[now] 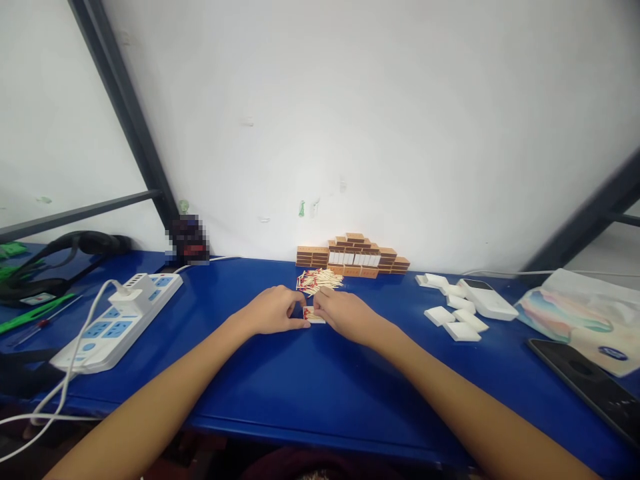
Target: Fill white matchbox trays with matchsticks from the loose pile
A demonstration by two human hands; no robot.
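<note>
A small white matchbox tray [315, 321] holding red-tipped matches lies on the blue table between my hands. My left hand [276, 311] grips its left end, with thumb and index finger curved around it. Over the tray's right part, my right hand [345, 313] is closed, its fingertips pinched on matches there. Just behind the tray is a loose heap of matches [320, 280]. Stacked against the wall are several brown matchboxes [353, 271], and a row of white tray ends shows among them.
Several white trays [463, 331] lie to the right beside a white device with a dark screen [487, 300]. A black phone [585, 387] and a plastic packet [565, 310] are farther right. A power strip [107, 333] with a white cable occupies the left side.
</note>
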